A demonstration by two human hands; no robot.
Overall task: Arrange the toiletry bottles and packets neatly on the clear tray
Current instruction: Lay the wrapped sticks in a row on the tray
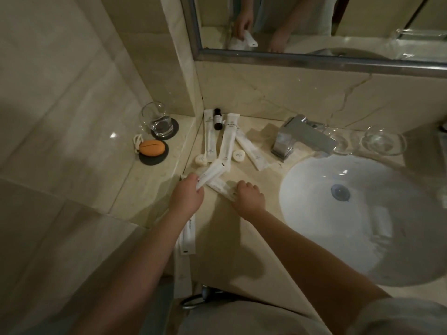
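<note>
- Forearms, both bare, fill the lower frame and run up to the hands at centre.
- Left hand (187,195) has its fingers (193,179) clenched around the near end of a long white packet (212,170), which slants up-right from the grip.
- Right hand (250,195) rests curled, fingertips (242,184) pressing on a second white packet (221,187) lying flat on the marble counter (244,238); whether it grips or only pins it, I cannot tell.
- Just above the hands, more long packets (228,136) lie fanned and crossing, with two small round soaps (239,155) and a dark bottle (217,119) upright near the wall.
- One more packet (188,238) sits along the counter's left edge, below the left wrist.
- No clear tray edge can be made out under these items; glare hides it if present.
- To do this well: probably lift the held packet free of its neighbours, then lay it parallel beside the others, ends flush.
</note>
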